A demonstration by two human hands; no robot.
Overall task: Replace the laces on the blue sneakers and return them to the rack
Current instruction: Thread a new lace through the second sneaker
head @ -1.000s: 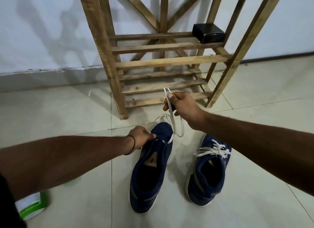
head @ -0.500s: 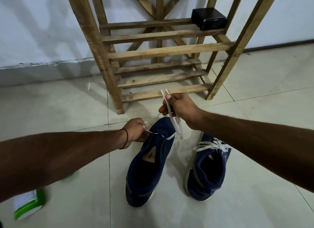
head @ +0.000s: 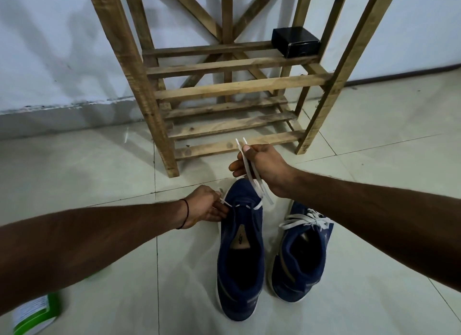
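left grip (head: 204, 206): pinches lace (head: 262, 192), left of left sneaker (head: 240, 272) toe
right grip (head: 262, 165): curled round both lace ends, above left sneaker toe

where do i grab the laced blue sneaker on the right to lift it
Pinch the heel collar of the laced blue sneaker from above, at the near end: its opening faces up, and the white laces bunch over the far end.

**Lace at first eyelets**

The lace (head: 252, 179) is gripped by the right hand (head: 262, 165) above the toe of the unlaced sneaker (head: 240, 260), both tips upward. A strand at the toe-end eyelet is pinched by the left hand (head: 207, 206). The laced sneaker (head: 301, 255) is stood just beside it, in front of the rack (head: 237, 86).
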